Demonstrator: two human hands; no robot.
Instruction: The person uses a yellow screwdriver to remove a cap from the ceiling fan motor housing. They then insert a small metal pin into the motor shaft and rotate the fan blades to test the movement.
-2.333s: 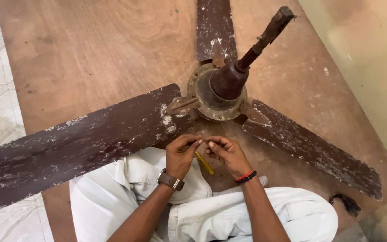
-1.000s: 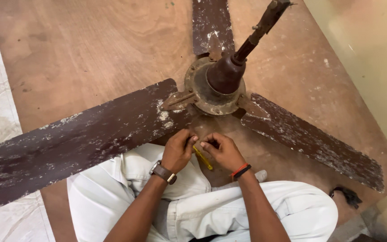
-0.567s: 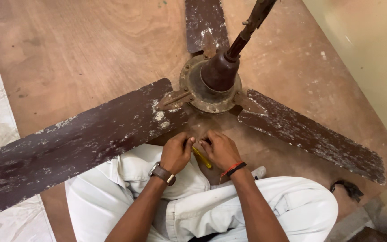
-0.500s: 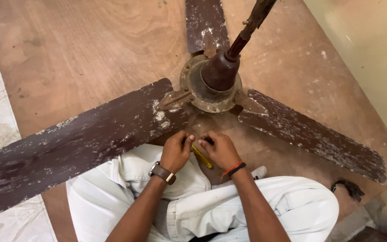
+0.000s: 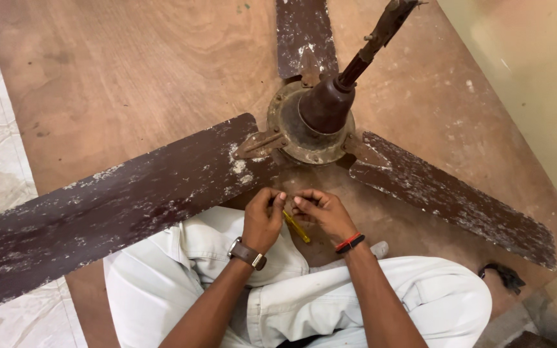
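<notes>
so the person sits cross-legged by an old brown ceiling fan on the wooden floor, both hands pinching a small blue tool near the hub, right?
Not quite: the small tool is yellow, not blue. The head view shows it between the left hand and the right hand, just in front of the brown ceiling fan's hub on the wooden floor. The rest stands.

fan blades [image 5: 117,206]: flaking matt paint | hub [image 5: 311,122]: rusty metal | board [image 5: 130,84]: smooth wood
</notes>
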